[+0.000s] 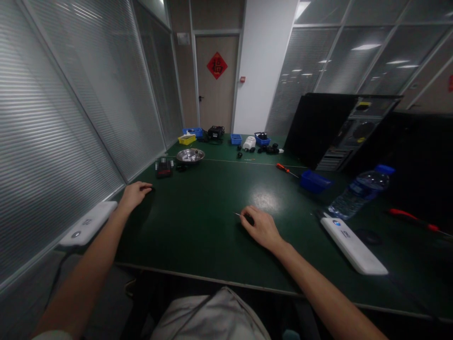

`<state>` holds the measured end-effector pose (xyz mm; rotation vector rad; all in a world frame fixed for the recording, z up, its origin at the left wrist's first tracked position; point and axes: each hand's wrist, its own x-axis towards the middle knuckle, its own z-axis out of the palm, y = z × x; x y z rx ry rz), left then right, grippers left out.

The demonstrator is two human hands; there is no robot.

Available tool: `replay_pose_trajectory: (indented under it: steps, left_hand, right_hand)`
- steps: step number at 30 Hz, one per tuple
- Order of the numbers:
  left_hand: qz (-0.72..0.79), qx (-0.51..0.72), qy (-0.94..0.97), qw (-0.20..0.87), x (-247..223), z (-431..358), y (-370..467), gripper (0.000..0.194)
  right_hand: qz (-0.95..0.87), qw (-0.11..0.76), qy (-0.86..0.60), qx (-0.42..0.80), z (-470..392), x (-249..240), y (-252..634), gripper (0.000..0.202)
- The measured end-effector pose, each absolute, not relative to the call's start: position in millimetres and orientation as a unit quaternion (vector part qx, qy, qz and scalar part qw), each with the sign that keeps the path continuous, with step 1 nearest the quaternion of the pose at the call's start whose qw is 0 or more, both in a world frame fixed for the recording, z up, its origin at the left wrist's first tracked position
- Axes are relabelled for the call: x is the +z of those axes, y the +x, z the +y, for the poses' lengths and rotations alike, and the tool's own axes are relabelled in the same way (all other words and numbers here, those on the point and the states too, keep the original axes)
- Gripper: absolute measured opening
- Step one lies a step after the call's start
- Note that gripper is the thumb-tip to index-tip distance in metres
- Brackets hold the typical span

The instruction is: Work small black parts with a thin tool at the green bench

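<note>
Head view: a slim pale sliver (pixel 237 215) pokes from the pinching fingertips of the right hand (pixel 262 229), just above or on the green tabletop (pixel 198 217). It looks light and perhaps stiff (material unclear), best held near one end. The left hand (pixel 133 196) has its fingers bunched; I cannot tell whether they grip anything. Beyond sit a round, shiny metal bowl (pixel 191 161) and a clear plastic bottle (pixel 358 194).

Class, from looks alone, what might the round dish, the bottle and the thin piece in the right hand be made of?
Round dish: probably polished steel or similar metal; silvery, reflective rim.
Bottle: likely clear, glossy plastic; see-through walls.
Thin piece: perhaps metal, pale, but too small to tell.
</note>
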<state>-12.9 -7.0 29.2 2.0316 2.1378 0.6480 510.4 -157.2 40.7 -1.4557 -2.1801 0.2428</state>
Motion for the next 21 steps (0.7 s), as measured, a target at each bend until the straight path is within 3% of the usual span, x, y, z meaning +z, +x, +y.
replay_pose_trajectory:
  steps: [21]
  left_hand:
    - [0.685,0.266,0.676,0.044,33,-18,-3,0.029]
  right_hand:
    - [-0.803,0.244,-0.534,0.102,-158,42,510,0.018]
